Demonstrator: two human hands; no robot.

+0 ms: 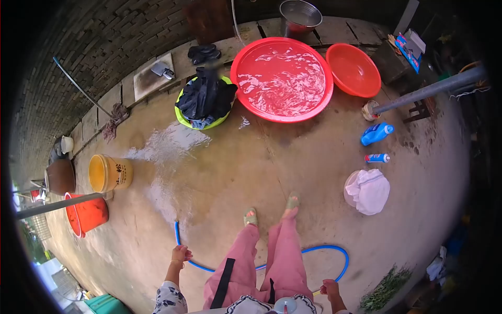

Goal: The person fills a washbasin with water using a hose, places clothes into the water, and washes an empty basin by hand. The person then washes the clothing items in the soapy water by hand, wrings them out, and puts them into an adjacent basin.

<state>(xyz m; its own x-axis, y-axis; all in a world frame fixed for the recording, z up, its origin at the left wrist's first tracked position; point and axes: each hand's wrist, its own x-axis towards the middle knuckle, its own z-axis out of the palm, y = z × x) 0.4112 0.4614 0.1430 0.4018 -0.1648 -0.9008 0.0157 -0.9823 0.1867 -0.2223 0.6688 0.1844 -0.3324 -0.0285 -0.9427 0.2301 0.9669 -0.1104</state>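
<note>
My left hand is closed around a blue hose, a short way behind its open end. Ahead of that end, water glistens on the concrete. The hose loops across the ground behind my legs and comes round to the right. There my right hand is closed where the hose passes; the fingers partly cover it, and the grip looks to be on the hose. Farther off, a large red basin holds water, and a lime-green basin beside it is heaped with dark clothes.
A yellow bucket and a red bucket stand left. A smaller red basin, a blue bottle, a spray can and a cloth-covered tub are right. A metal pole slants in; cut greens lie lower right.
</note>
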